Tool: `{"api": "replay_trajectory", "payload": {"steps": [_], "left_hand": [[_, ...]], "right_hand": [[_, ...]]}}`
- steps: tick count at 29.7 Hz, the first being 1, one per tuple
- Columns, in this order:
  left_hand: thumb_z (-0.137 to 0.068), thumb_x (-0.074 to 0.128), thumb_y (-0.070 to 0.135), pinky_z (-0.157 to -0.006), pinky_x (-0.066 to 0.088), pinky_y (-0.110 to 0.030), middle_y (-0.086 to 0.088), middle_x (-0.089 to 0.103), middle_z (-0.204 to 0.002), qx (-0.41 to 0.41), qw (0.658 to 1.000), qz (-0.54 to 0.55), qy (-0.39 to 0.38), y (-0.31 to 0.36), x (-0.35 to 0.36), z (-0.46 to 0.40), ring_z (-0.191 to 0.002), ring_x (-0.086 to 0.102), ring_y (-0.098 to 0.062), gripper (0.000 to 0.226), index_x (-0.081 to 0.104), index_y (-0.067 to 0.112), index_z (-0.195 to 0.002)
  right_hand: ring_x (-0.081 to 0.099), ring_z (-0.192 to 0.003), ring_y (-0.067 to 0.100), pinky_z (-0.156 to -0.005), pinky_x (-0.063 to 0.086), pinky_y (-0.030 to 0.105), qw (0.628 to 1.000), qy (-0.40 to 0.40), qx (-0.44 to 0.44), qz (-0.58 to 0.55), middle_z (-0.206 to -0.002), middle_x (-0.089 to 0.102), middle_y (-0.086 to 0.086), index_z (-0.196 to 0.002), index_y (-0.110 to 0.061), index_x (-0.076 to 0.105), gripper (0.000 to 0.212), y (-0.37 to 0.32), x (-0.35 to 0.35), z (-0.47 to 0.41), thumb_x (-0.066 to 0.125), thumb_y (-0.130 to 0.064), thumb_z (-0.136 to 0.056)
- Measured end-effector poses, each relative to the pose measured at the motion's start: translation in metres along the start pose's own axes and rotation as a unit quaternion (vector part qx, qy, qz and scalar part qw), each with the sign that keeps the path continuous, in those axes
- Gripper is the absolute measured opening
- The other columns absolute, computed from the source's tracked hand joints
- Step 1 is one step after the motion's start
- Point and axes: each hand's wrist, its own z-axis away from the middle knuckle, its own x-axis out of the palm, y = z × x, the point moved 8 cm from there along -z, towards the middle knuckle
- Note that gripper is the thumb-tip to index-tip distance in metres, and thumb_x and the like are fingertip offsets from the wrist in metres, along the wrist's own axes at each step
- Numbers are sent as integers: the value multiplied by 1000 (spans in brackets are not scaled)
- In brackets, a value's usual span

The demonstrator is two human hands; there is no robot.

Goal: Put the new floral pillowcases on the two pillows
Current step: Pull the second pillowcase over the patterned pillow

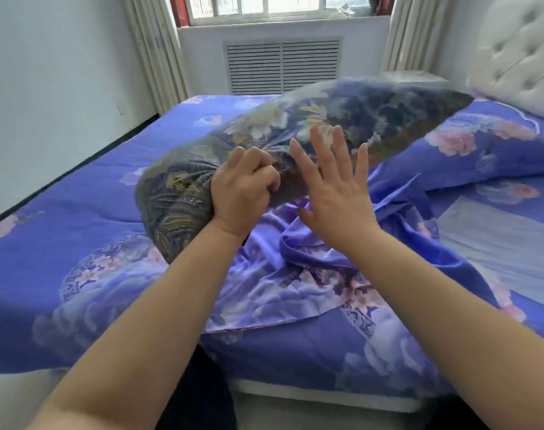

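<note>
Mid-frame above the bed point(78, 187), the dark-patterned pillow point(326, 119) slants lower-left to upper-right; left hand point(242, 193) clenches its near edge, right hand point(332, 181) spread just beside. Blue floral pillowcase point(295, 268) lies crumpled below.

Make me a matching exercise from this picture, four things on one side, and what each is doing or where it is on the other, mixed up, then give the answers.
Things:
1. left hand
2. right hand
3. dark pillow
4. loose purple pillowcase

States or places:
A. crumpled on the bed in front of the person
B. fingers spread, holding nothing
C. lifted above the bed, blurred
D. gripping bunched dark fabric

Pairs: 1-D, 2-B, 3-C, 4-A
</note>
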Motion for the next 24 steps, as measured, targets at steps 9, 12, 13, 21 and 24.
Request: {"api": "replay_trajectory", "payload": {"steps": [9,12,13,21,24], "left_hand": [[-82,51,16,-46,46,-40,-5,54,-89,44,969,141,-197,91,36,47,-62,58,-32,20,46,22,-100],[-83,60,39,-77,47,-40,-8,58,-102,-39,967,98,-230,77,32,55,-90,55,-28,41,44,18,-115],[-82,59,50,-85,45,-39,-7,57,-109,-56,968,68,-235,70,26,59,-98,53,-26,50,45,18,-118],[-53,65,78,-117,7,-51,-14,16,-156,-20,880,-112,-461,51,40,98,-145,9,-35,127,20,6,-148],[-49,66,81,-118,-4,-43,-5,-6,-159,-67,807,-53,-584,14,86,94,-146,-10,-23,141,-4,11,-150]], "right_hand": [[25,-142,19,-116,6,45,957,-285,-41,-43,-157,22,3,-148,-27,-16,129,36,35,63,61,-79,-58],[49,-123,24,-107,26,36,956,-289,-4,-55,-133,56,7,-152,-19,0,118,38,40,64,61,-70,-65],[51,-120,27,-103,31,35,949,-309,12,-53,-128,59,9,-151,-18,7,110,41,43,58,63,-65,-68],[55,-88,15,-76,42,22,836,-509,2,-207,-98,64,0,-107,-17,68,39,15,90,46,78,-25,-70],[63,-84,17,-80,52,30,814,-529,35,-238,-92,68,-1,-98,-18,68,36,17,93,65,77,-29,-65]]}}
